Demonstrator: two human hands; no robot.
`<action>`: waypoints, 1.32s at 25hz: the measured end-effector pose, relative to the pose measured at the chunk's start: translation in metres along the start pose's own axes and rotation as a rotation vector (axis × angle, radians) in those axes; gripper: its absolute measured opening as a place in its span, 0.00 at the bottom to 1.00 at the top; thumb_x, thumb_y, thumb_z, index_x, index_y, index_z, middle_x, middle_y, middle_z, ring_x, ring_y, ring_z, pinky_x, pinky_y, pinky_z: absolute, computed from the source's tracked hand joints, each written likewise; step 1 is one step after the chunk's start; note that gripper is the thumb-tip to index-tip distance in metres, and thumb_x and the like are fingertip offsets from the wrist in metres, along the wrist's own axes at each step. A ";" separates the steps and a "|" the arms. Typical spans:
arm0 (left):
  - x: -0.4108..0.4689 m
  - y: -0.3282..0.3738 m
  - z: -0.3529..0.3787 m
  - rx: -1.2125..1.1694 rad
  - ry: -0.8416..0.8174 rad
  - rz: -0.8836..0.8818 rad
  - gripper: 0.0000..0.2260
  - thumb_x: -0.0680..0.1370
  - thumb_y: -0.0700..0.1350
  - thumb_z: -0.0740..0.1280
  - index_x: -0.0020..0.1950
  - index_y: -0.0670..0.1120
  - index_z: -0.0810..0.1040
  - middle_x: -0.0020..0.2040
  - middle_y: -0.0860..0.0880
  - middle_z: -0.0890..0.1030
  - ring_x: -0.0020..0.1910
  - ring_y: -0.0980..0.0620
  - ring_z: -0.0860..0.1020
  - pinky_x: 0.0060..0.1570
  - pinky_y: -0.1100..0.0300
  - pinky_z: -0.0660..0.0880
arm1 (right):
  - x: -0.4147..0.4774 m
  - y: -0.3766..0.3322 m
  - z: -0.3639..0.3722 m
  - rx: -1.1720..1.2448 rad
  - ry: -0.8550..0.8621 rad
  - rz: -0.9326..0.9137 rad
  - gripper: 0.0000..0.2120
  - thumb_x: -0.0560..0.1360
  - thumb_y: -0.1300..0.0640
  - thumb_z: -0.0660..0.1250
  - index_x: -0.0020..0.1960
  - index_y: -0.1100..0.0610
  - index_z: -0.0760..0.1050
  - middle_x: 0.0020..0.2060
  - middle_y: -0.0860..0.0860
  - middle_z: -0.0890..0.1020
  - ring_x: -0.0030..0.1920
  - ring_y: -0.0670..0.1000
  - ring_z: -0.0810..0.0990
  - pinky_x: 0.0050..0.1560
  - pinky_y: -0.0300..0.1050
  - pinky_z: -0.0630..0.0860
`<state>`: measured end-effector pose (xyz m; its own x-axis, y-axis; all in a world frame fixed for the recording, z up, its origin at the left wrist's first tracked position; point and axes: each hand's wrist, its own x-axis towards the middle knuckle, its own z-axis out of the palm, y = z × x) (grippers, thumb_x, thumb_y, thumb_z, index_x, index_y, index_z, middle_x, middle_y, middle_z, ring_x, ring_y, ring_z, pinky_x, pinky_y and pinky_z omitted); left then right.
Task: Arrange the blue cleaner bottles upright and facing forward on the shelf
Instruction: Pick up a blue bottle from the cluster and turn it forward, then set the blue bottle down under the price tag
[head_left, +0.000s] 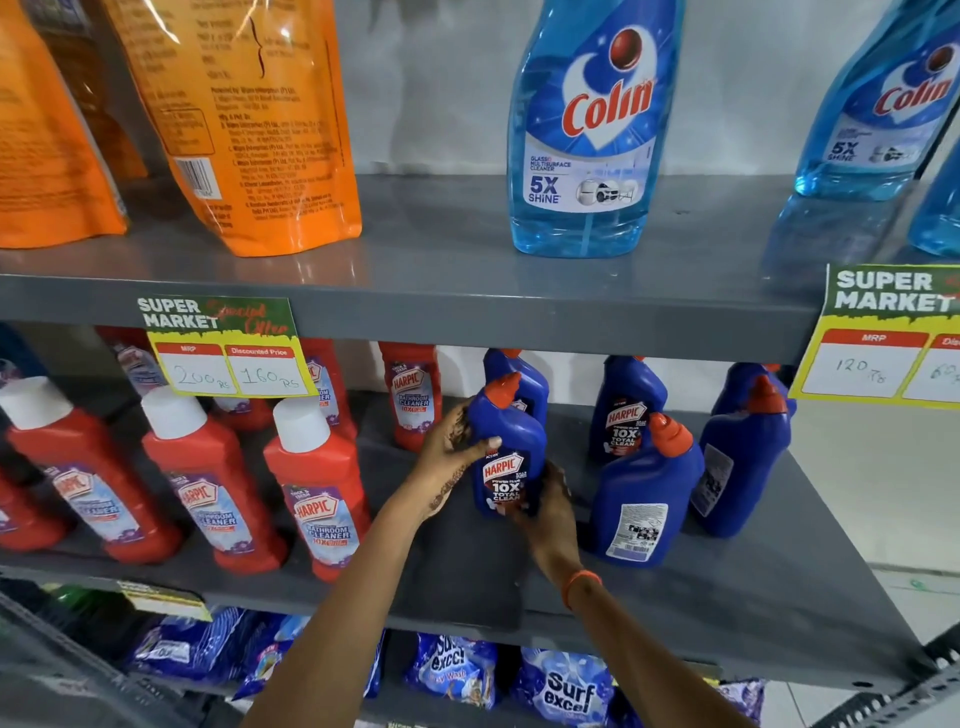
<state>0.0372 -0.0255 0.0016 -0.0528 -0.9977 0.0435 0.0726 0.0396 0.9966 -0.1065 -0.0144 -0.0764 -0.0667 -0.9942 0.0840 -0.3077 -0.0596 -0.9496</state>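
Observation:
A blue Harpic cleaner bottle with an orange cap stands upright on the grey middle shelf, its front label towards me. My left hand grips its left side near the shoulder. My right hand holds its lower right side and base. Directly behind it stands another blue bottle. To the right, one blue bottle faces forward at the back, while two in front show their back labels.
Red Harpic bathroom cleaner bottles fill the left of the same shelf. Above, Colin spray bottles and orange pouches stand on the upper shelf. Price tags hang from its edge. Detergent packs lie below.

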 end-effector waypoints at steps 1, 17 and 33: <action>0.001 -0.001 0.000 -0.011 -0.002 0.004 0.24 0.72 0.32 0.68 0.67 0.41 0.68 0.61 0.43 0.78 0.60 0.49 0.77 0.58 0.59 0.77 | -0.001 0.000 0.001 -0.017 0.020 -0.002 0.33 0.66 0.63 0.73 0.67 0.58 0.63 0.61 0.54 0.75 0.58 0.49 0.73 0.57 0.42 0.71; -0.033 0.002 0.035 0.552 0.165 0.407 0.36 0.76 0.43 0.65 0.75 0.46 0.45 0.78 0.46 0.49 0.76 0.50 0.50 0.74 0.56 0.54 | -0.042 -0.040 -0.008 -0.152 0.301 -0.220 0.31 0.71 0.65 0.67 0.71 0.59 0.59 0.61 0.61 0.70 0.61 0.60 0.73 0.64 0.55 0.72; -0.019 0.005 0.145 0.508 -0.227 0.058 0.25 0.69 0.36 0.73 0.64 0.41 0.72 0.60 0.44 0.79 0.56 0.54 0.76 0.49 0.73 0.74 | -0.047 0.043 -0.135 -0.048 0.078 -0.028 0.31 0.70 0.58 0.68 0.70 0.62 0.60 0.65 0.60 0.71 0.66 0.60 0.69 0.67 0.45 0.66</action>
<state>-0.1063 0.0015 0.0161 -0.2801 -0.9583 0.0569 -0.4047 0.1716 0.8982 -0.2447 0.0417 -0.0807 -0.1308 -0.9822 0.1351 -0.3552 -0.0808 -0.9313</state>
